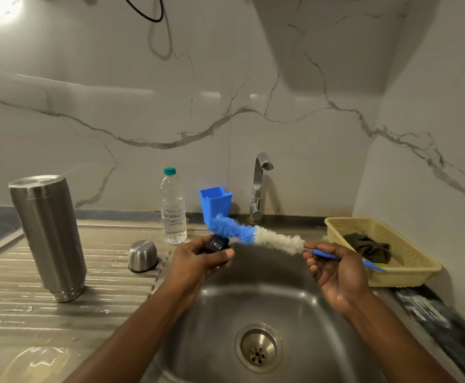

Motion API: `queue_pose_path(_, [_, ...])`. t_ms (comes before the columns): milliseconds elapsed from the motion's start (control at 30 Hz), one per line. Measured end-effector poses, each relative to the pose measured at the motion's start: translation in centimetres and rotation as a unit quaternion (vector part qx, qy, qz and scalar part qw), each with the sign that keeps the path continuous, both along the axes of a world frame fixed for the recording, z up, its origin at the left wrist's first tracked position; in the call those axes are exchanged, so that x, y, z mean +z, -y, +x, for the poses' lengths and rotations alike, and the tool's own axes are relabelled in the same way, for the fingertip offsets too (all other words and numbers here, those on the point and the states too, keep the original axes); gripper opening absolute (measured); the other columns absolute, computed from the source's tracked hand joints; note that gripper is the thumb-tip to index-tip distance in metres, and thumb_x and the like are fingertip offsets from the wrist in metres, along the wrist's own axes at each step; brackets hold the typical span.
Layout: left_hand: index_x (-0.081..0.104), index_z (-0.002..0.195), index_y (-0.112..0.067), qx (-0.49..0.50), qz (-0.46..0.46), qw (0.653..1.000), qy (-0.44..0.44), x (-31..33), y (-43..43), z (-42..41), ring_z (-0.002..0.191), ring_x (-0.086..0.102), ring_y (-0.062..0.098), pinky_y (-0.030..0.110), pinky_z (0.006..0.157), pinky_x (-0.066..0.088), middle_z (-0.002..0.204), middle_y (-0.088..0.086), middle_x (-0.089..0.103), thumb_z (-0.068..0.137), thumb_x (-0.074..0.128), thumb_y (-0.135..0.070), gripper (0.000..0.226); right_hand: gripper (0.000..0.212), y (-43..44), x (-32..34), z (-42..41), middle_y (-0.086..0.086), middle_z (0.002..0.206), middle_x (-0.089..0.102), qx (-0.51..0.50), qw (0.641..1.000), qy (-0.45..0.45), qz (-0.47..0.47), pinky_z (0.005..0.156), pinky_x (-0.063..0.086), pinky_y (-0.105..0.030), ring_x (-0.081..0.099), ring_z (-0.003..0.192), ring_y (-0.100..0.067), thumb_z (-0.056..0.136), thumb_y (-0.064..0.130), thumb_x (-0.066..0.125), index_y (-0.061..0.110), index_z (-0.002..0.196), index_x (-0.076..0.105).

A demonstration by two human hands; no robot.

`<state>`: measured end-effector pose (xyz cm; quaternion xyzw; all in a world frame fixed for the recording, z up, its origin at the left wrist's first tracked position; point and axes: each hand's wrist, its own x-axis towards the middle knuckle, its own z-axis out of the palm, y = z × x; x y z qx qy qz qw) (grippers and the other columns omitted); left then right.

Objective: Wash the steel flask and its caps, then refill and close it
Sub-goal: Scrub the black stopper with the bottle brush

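Head view, from the left: the flask [48, 239] stands mouth-down on the ribbed drainer of the wet steel table [10, 299], well apart from the hands, and the steel cup cap [143, 256] sits rim-down just beside the sink [303, 305] edge, with a water bottle [173, 207] behind it. Over the basin, the left hand [198, 261] has its grip closed around the dark inner cap [217, 242], thumb across the front, while the blue end of the brush [253, 235] meets the cap. The right hand [333, 275] pinches the brush's thin blue handle, fingers only loosely curled. Behind them are a blue cup [216, 205] and the tap [259, 186], from which no water runs; a basket [419, 268] with a cloth lies at the far right. The step in hand looks like scrubbing the inner cap, so much of the task seems left. To do it well, I would turn the cap in the left palm rather than sawing the brush, so the bristles reach the threads and any seal groove. A firmer hold nearer the bristles would stop the thin handle bending. Keeping both hands over the basin means a slippery wet cap falls into the sink and not off the table.
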<state>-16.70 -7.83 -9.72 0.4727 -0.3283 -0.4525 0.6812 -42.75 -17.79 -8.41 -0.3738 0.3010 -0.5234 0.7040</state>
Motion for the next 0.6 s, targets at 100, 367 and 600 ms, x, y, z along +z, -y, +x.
queue_pose_path(100, [0.068, 0.124, -0.004, 0.022, -0.005, 0.999, -0.039, -0.1, 0.4, 0.0, 0.105, 0.077, 0.034, 0.047, 0.095, 0.062, 0.119, 0.019, 0.075, 0.069, 0.085, 0.008, 0.059, 0.029, 0.0, 0.1, 0.0, -0.018, 0.071, 0.069, 0.006, 1.0, 0.0, 0.003, 0.047, 0.054, -0.021, 0.064, 0.054, -0.017, 0.096, 0.004, 0.045, -0.011, 0.097, 0.07])
queue_pose_path(367, [0.06, 0.134, -0.001, 0.013, -0.014, 0.998, -0.053, -0.2, 0.4, -0.1, 0.104, 0.077, 0.035, 0.047, 0.091, 0.064, 0.123, 0.02, 0.074, 0.066, 0.083, 0.004, 0.073, 0.029, 0.0, -0.1, 0.1, -0.019, 0.074, 0.07, 0.017, 1.0, -0.004, 0.0, 0.049, 0.056, -0.022, 0.066, 0.056, -0.018, 0.096, 0.005, 0.046, -0.011, 0.097, 0.071])
queue_pose_path(600, [0.062, 0.131, -0.003, 0.026, -0.012, 0.999, -0.046, 0.1, 0.2, 0.4, 0.106, 0.077, 0.03, 0.045, 0.097, 0.061, 0.116, 0.012, 0.079, 0.074, 0.08, 0.01, 0.061, 0.029, 0.2, -0.1, -0.5, -0.017, 0.071, 0.069, -0.005, 1.0, -0.006, -0.002, 0.048, 0.055, -0.021, 0.064, 0.055, -0.018, 0.097, 0.005, 0.045, -0.011, 0.099, 0.069])
